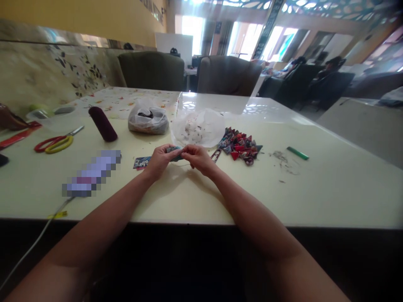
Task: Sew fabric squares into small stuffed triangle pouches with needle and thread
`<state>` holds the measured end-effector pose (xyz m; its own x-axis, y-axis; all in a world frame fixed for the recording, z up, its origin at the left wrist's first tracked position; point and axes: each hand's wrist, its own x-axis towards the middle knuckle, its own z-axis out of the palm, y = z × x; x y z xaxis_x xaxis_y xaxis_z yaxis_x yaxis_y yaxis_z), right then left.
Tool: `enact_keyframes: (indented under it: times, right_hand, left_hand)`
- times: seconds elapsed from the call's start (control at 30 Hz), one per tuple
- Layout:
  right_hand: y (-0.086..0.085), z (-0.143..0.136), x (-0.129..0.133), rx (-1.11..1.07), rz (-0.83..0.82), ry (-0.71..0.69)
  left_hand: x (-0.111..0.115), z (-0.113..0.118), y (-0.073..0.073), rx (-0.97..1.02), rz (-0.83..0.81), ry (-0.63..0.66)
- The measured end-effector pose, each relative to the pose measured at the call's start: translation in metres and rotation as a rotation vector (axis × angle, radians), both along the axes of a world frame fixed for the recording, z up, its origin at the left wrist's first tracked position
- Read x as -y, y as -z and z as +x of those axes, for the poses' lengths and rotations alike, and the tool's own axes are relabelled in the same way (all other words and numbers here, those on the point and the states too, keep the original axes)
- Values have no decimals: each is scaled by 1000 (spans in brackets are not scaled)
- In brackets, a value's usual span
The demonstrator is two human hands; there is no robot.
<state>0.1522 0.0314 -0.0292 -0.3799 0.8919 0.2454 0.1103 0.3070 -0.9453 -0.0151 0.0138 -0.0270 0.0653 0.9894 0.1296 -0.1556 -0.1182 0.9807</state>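
Note:
In the head view, my left hand (160, 162) is closed on a small blue-grey patterned piece of fabric (175, 153). My right hand (199, 159) pinches the right end of that same piece; a needle, if there is one, cannot be made out. Below the fingers runs a thin pale line like a thread. A flat patterned strip (141, 162) lies beside my left hand. Just past my right hand a dark red strip with pale marks (215, 156) partly shows. Farther right is a heap of folded fabric triangles (241, 145) in red, blue and grey.
Scissors (59, 142) with red and yellow handles, a dark purple thread cone (103, 124) and a blurred-out phone-like object (94, 173) with a cable lie left. Behind are a plastic bag (147, 119) and a white sheet with scraps (198, 128). A green stick (297, 153) lies right.

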Motion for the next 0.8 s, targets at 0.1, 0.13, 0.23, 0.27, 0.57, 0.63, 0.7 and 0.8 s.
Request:
enact_keyframes:
  times: [0.1,0.13,0.23,0.27,0.57,0.63,0.7,0.8]
  right_hand:
    - [2,-2,0,-10,-17,-21]
    - [2,-2,0,-13,-19,-25]
    - [3,-3,0,-29,-41,-41]
    - [3,-3,0,-37,-52,-48]
    - [0,-1,0,-46,-89,-116]
    - [0,0,-1,-41,-91,-127]
    - [0,1,-1,-39,-96,-129]
    - [1,1,-1,-32,-96,-128]
  left_hand:
    - [0,0,1,-18,-8,8]
    - [0,0,1,-27,-3,4]
    - [1,2,2,-15,15,-48]
    - [2,3,3,3,15,-73]
    - [4,12,5,125,-46,-85]
    - [4,12,5,122,-36,-108]
    - [5,13,6,119,-29,-117]
    - [5,13,7,115,-31,-102]
